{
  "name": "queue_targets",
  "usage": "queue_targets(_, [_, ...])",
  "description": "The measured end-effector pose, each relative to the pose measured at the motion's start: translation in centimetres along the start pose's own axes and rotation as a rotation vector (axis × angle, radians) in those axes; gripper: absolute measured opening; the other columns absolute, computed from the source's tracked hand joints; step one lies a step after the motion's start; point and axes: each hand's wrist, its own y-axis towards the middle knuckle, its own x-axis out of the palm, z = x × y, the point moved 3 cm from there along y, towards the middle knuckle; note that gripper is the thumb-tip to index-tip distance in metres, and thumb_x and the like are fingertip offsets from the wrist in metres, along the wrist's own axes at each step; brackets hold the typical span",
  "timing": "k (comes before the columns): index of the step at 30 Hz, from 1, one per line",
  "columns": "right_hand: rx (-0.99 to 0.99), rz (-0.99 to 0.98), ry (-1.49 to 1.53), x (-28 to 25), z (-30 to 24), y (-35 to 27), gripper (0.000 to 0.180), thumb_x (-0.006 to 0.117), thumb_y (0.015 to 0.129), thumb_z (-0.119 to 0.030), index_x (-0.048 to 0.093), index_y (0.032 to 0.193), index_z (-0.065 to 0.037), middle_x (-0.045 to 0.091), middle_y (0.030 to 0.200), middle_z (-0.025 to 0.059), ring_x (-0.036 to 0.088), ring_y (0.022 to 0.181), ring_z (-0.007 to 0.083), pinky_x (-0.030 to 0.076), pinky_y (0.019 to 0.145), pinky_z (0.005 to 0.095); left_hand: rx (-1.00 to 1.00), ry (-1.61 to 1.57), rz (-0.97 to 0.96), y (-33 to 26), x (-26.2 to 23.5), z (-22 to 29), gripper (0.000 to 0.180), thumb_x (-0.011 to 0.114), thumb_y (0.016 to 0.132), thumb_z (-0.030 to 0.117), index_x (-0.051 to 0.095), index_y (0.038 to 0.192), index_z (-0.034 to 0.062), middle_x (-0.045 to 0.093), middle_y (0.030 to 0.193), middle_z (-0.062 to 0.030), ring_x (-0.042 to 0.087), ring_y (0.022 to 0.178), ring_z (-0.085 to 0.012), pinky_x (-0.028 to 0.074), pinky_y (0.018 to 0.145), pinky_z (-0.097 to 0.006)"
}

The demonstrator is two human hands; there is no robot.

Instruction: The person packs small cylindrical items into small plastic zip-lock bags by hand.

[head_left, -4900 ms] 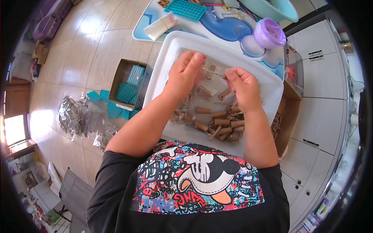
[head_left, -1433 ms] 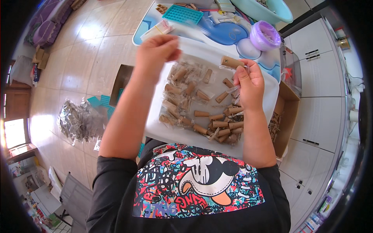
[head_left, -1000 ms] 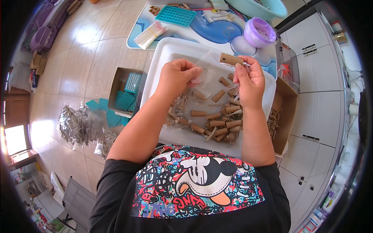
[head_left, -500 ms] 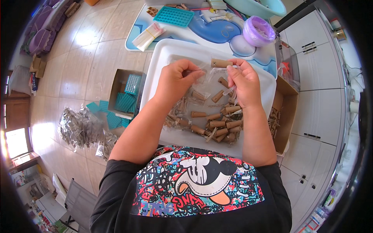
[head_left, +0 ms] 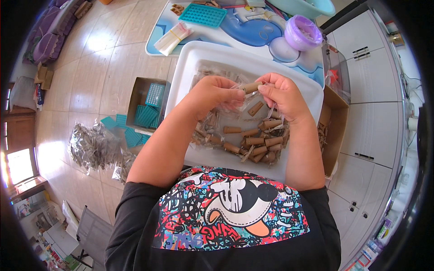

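Both hands meet above a white tray point(head_left: 190, 61). A brown, cork-like stopper point(head_left: 251, 87) is pinched at its right end by my right hand point(head_left: 284, 97), with clear plastic hanging below those fingers. My left hand point(head_left: 217, 95) closes on a thin clear plastic bag point(head_left: 238, 86) at the stopper's left end. How far the stopper sits inside the bag cannot be made out. Beneath the hands lies a pile of similar brown stoppers point(head_left: 256, 141), several with clear wrapping. Flat clear packets point(head_left: 209, 121) lie in the tray's left part, partly behind my left forearm.
A cardboard box point(head_left: 337, 131) stands right of the tray; another box point(head_left: 135, 106) with teal perforated trays stands left. Silvery plastic-wrapped bundles point(head_left: 92, 147) lie on the floor. A teal tray point(head_left: 203, 15), bag stack point(head_left: 172, 38) and purple bin point(head_left: 304, 34) occupy the patterned table.
My hands have come closer together. The stopper has moved down and left, from level to tilted, and its left end now meets the bag at my left fingers.
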Motion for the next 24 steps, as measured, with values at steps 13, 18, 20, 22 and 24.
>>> queue_targets(13, [-0.110, 0.206, -0.146, 0.7, 0.5, 0.6, 0.015, 0.064, 0.079, -0.012, 0.056, 0.084, -0.001, 0.053, 0.064, -0.0017, 0.044, 0.052, 0.0041, 0.035, 0.048, 0.0178, -0.052, -0.169, 0.004, 0.1, 0.3, 0.1, 0.030, 0.066, 0.078, 0.017, 0.059, 0.098, -0.0037, 0.063, 0.084, -0.0078, 0.061, 0.076, -0.0138, 0.049, 0.071, -0.025])
queue_targets(18, [-0.152, 0.303, -0.285, 1.6, 0.8, 0.5, 0.013, 0.064, 0.079, -0.013, 0.056, 0.079, -0.002, 0.054, 0.061, -0.0021, 0.045, 0.050, 0.0046, 0.036, 0.047, 0.0185, -0.020, -0.194, -0.044, 0.3, 0.2, -0.2, 0.030, 0.061, 0.082, 0.019, 0.058, 0.101, -0.0041, 0.062, 0.089, -0.0088, 0.061, 0.083, -0.0146, 0.049, 0.074, -0.025])
queue_targets(20, [-0.213, 0.229, -0.203, 1.6, 0.9, 0.5, 0.011, 0.063, 0.080, -0.011, 0.057, 0.082, -0.002, 0.055, 0.064, -0.0013, 0.047, 0.053, 0.0048, 0.036, 0.048, 0.0184, -0.014, -0.213, -0.062, 0.3, 0.3, -0.2, 0.030, 0.061, 0.082, 0.018, 0.058, 0.101, -0.0043, 0.062, 0.090, -0.0091, 0.061, 0.084, -0.0152, 0.049, 0.075, -0.026])
queue_targets(22, [-0.204, 0.218, -0.146, 1.4, 0.1, 0.3, 0.010, 0.062, 0.080, -0.010, 0.058, 0.083, -0.002, 0.056, 0.066, -0.0010, 0.048, 0.056, 0.0048, 0.037, 0.050, 0.0184, -0.020, -0.237, -0.003, 0.2, 0.0, -0.1, 0.029, 0.061, 0.082, 0.017, 0.057, 0.101, -0.0044, 0.062, 0.090, -0.0093, 0.061, 0.084, -0.0156, 0.049, 0.075, -0.027])
queue_targets(24, [-0.193, 0.212, -0.089, 1.3, 0.1, 0.4, 0.009, 0.061, 0.081, -0.009, 0.059, 0.085, -0.002, 0.057, 0.067, -0.0006, 0.049, 0.058, 0.0049, 0.037, 0.051, 0.0184, -0.020, -0.227, -0.006, 0.2, -0.1, -0.1, 0.029, 0.060, 0.082, 0.017, 0.057, 0.101, -0.0041, 0.062, 0.090, -0.0091, 0.061, 0.083, -0.0151, 0.049, 0.074, -0.026])
